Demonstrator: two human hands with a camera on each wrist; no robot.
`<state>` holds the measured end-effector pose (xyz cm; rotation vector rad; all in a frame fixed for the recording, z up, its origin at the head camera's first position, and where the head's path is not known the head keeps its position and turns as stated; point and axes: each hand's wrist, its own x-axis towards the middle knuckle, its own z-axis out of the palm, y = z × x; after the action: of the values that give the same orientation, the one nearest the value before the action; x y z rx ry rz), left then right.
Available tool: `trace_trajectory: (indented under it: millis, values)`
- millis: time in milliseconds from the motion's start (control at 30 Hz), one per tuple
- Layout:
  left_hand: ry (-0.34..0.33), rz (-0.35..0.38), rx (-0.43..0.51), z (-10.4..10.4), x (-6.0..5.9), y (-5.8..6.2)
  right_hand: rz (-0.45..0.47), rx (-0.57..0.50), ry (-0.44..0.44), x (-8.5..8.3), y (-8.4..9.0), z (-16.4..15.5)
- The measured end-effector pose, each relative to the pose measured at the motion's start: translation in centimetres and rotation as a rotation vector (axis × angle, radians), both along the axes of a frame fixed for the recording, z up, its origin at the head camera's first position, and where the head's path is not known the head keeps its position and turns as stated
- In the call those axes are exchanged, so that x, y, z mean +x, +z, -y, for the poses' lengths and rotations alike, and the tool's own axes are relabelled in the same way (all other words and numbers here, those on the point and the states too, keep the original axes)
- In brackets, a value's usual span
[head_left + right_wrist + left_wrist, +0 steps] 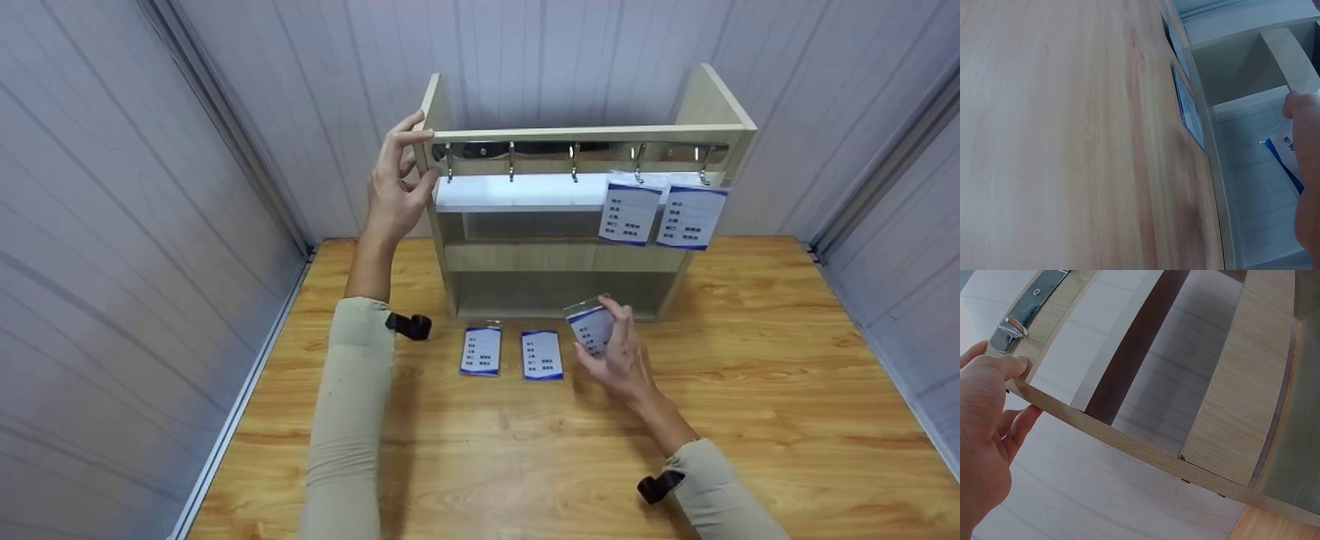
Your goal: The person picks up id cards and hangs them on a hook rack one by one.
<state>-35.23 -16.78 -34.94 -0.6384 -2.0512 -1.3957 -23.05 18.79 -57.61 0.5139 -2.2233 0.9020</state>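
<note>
My left hand (pixel 394 191) grips the upper left edge of a light wooden shelf rack (pixel 562 257), thumb on the front side and fingers about the side panel (pixel 1129 441). In the head view, my right hand (pixel 624 361) pinches a clear-sleeved badge card (pixel 589 328) with blue bands, tilted in front of the rack's lower part. The fingers cover the card's right part. Two similar cards, a left one (pixel 481 351) and a right one (pixel 541 355), lie on the wooden table.
A metal hook strip (pixel 483 151) with several hooks runs along the rack's top front. Two badge cards hang at its right end, one (pixel 628 214) beside the other (pixel 690 217). Pale panel walls (pixel 187 247) border the wooden table (pixel 480 465).
</note>
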Motion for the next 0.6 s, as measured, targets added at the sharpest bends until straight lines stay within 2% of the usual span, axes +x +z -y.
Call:
trace_trajectory:
  millis: [400, 600]
  values:
    - [0.018, 0.011, 0.007, -0.1, 0.0, -0.1, -0.042, -0.112, -0.027, -0.3, 1.2, 1.1]
    - [0.019, 0.003, 0.0, 0.0, 0.0, 0.1, -0.125, -0.184, -0.038, -0.8, 1.6, 1.7]
